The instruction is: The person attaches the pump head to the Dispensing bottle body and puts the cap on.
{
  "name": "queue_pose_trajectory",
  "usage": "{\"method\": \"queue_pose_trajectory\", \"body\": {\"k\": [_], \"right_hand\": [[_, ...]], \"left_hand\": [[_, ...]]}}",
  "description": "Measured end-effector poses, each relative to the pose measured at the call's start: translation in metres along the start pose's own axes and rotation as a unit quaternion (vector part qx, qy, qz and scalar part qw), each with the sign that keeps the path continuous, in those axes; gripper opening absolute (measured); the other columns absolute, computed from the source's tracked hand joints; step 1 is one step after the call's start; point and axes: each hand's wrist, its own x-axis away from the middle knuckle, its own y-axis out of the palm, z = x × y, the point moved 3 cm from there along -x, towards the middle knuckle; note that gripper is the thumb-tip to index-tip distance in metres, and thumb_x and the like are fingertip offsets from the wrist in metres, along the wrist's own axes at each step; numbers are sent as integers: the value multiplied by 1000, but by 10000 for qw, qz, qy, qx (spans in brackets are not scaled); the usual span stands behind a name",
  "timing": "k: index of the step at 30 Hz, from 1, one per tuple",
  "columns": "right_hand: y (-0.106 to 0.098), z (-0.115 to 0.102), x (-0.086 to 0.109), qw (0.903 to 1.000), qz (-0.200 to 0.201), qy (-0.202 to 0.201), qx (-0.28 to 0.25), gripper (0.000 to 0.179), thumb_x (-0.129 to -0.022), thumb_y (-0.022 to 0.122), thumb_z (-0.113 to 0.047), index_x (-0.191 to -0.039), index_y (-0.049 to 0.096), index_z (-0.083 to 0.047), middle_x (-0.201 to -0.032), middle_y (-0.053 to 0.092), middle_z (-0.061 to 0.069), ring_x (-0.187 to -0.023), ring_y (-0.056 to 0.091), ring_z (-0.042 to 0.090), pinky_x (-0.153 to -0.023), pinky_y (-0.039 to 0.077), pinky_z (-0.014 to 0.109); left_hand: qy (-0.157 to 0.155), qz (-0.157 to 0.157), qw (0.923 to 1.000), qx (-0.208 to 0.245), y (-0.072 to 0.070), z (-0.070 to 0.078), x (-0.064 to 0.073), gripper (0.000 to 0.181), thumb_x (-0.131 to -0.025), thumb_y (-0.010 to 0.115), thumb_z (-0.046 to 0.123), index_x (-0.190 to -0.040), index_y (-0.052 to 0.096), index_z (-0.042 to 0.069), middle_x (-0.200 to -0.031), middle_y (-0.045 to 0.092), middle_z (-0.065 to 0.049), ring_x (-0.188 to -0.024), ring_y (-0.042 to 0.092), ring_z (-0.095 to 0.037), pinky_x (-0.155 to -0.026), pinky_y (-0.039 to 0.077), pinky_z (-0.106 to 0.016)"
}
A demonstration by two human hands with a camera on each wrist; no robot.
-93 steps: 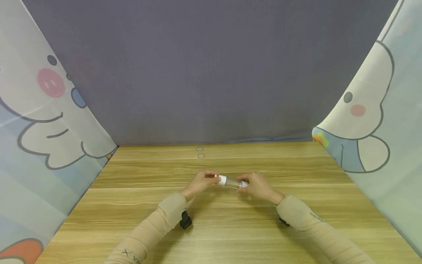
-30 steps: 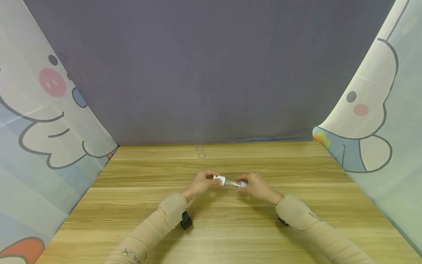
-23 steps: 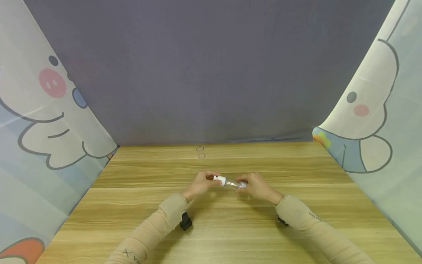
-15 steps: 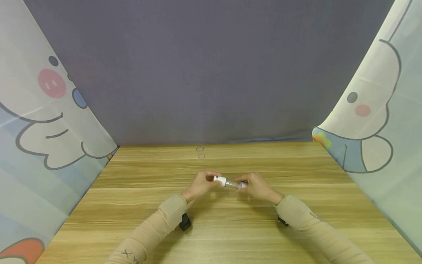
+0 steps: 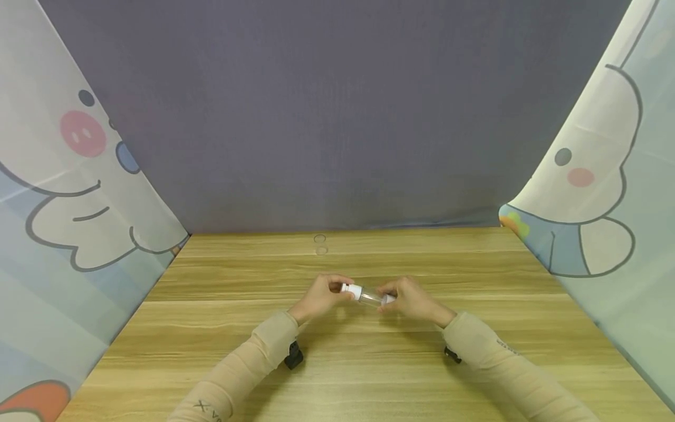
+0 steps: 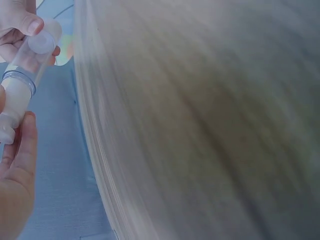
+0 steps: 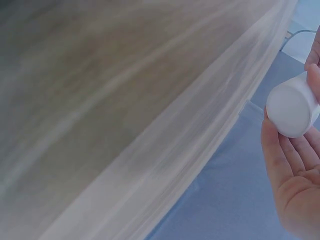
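Observation:
A small pump bottle (image 5: 370,298) is held nearly level above the table, its right end slightly lower. It has a clear body, a white collar and pump head on the left, and a white base (image 7: 289,111) on the right. My left hand (image 5: 319,298) pinches the white pump end (image 6: 16,97) between thumb and fingers; the small spout (image 6: 6,131) shows below the collar. My right hand (image 5: 411,300) grips the base end, thumb on one side and fingers on the other. A white disc (image 6: 42,42) shows through the clear body.
A clear, round-rimmed cylinder (image 5: 320,245) stands near the back edge of the wooden table (image 5: 237,363). Behind it hangs a grey curtain (image 5: 337,117). Cartoon-printed cloths (image 5: 79,205) close in the left and right sides. Black wrist cameras (image 5: 293,356) sit under both sleeves.
Both hands stay at about the same spot with the bottle between them. More of the white pump end shows past the left thumb, and the bottle's right end has dipped slightly.

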Motion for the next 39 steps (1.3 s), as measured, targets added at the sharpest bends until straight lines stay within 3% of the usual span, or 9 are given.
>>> {"method": "queue_pose_trajectory", "body": {"k": [3, 13, 20, 24, 32, 39], "right_hand": [[1, 1, 0, 10000, -28, 85, -22, 46, -74, 74, -17, -110, 62, 8, -99, 68, 16, -72, 60, 7, -64, 52, 19], [5, 0, 0, 9997, 21, 224, 115, 44, -75, 74, -17, -111, 62, 6, -99, 68, 16, -76, 60, 11, -64, 52, 23], [6, -1, 1, 9990, 180, 325, 267, 45, -74, 75, -18, -111, 62, 4, -101, 67, 15, -77, 59, 12, -65, 52, 24], [7, -1, 1, 9984, 230, 377, 341, 45, -74, 75, -18, -111, 63, 3, -101, 67, 14, -78, 60, 12, -67, 52, 27], [7, -1, 1, 9985, 241, 398, 287, 45, -73, 76, -16, -111, 62, 4, -102, 67, 15, -78, 60, 13, -64, 52, 24], [6, 0, 2, 9981, 332, 369, 364, 46, -72, 77, -17, -111, 63, 3, -103, 67, 16, -80, 61, 15, -67, 53, 26]], "left_hand": [[34, -14, 10000, -30, 0, 5, 3, 35, -83, 68, 13, -113, 61, -2, -114, 60, -16, -92, 61, -19, -78, 54, -30], [218, 84, 9995, -215, 1, 0, -1, 35, -84, 66, 14, -114, 60, -3, -109, 61, -15, -91, 60, -21, -76, 54, -29], [162, 85, 9998, -107, 1, 0, -1, 36, -84, 66, 14, -115, 59, -3, -110, 60, -14, -90, 59, -19, -76, 53, -30], [36, 20, 10000, -62, 1, -1, 0, 38, -85, 66, 16, -117, 58, -1, -112, 59, -14, -91, 59, -19, -79, 53, -38], [-114, -190, 9997, 128, 1, -3, 2, 37, -86, 63, 13, -121, 56, 1, -123, 52, -18, -104, 55, -30, -87, 48, -51], [60, -245, 9997, 40, -6, -3, 8, 40, -87, 62, 15, -123, 53, -1, -123, 54, -15, -110, 52, -32, -90, 48, -45]]}}
